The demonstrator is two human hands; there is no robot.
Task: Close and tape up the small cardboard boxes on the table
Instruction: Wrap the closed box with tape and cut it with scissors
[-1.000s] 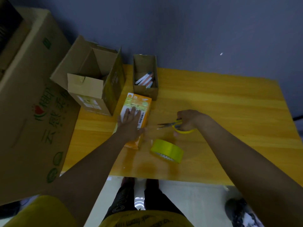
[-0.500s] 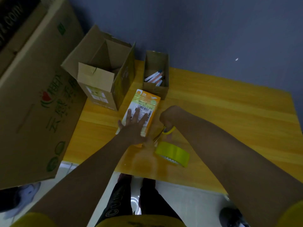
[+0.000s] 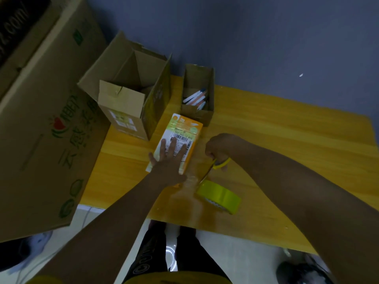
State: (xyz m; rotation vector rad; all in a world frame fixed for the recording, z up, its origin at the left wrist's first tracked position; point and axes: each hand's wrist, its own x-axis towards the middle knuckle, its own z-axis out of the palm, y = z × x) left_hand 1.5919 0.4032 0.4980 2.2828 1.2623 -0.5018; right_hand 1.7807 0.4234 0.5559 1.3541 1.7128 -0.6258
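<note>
On the surface (image 3: pixel 287 128) lies the small box (image 3: pixel 184 132), my left hand (image 3: pixel 170 158) pressing flat on it, fingers straight. Just right of the box, my right hand (image 3: pixel 219 148) grips scissors (image 3: pixel 213 167), their tip beside the tape roll (image 3: pixel 219 196).

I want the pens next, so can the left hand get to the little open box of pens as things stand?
Probably yes: the left hand lies flat on the orange box, and the pen box stands open-topped just beyond, nothing between.
</note>
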